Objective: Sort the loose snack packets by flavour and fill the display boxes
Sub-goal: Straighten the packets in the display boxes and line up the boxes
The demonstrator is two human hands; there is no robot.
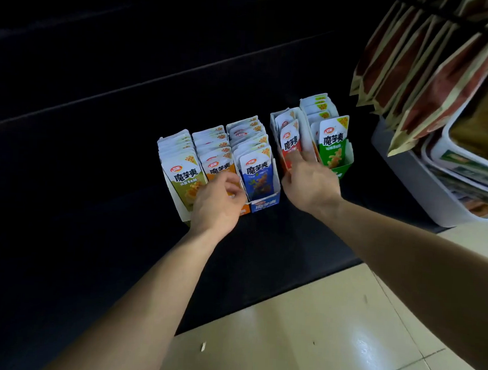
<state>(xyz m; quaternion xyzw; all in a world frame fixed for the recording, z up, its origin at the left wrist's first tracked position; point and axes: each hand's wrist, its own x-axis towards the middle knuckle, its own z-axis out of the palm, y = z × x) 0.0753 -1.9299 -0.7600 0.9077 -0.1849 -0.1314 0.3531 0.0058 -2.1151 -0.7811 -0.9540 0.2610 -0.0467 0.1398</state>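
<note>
While my left hand [218, 203] curls its fingers over the front of the orange foil snack packets [218, 166], my right hand [310, 182] reaches into the half-filled red card box [274, 124]. Its fingertips are against the front red foil packet [290, 142]; thumb pinching or not, I can't tell. The boxes sit near the dark shelf's [262, 242] front edge. I'd say I'm filling and squaring rows. Next, seat this red one upright.

Black shelf [97, 163] holds olive packets [185, 181], orange packets [219, 166], blue packets [258, 180], red packets [290, 143], green packets [333, 150].
</note>
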